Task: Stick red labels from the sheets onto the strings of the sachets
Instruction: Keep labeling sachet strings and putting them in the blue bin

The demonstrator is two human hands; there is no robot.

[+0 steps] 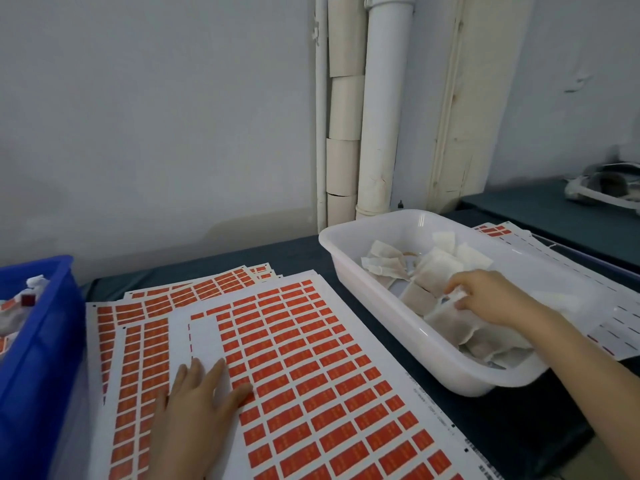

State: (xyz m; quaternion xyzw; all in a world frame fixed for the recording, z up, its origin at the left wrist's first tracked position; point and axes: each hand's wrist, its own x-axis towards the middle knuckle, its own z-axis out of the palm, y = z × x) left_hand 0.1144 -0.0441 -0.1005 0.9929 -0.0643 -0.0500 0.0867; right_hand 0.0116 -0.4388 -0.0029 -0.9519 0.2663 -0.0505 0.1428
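The right hand is inside the white tub, fingers bent down onto the pile of sachets. Its fingertips touch a white sachet corner; whether they pinch it cannot be determined. The left hand lies outside the tub's near long side, flat and spread, palm down on the top label sheet, holding nothing.

Count: one tub, roughly a dozen sachets in it, overlapping, so the exact number is not readable. The top sheet carries a near-full grid of red labels, with a bare patch at its far left corner. At least three more sheets fan out beneath it, away from the tub. Further, mostly stripped sheets lie past the tub's far side. One blue crate stands beyond the fanned sheets.

The top sheet's right edge runs just beside the tub; a narrow strip of dark surface shows between them.
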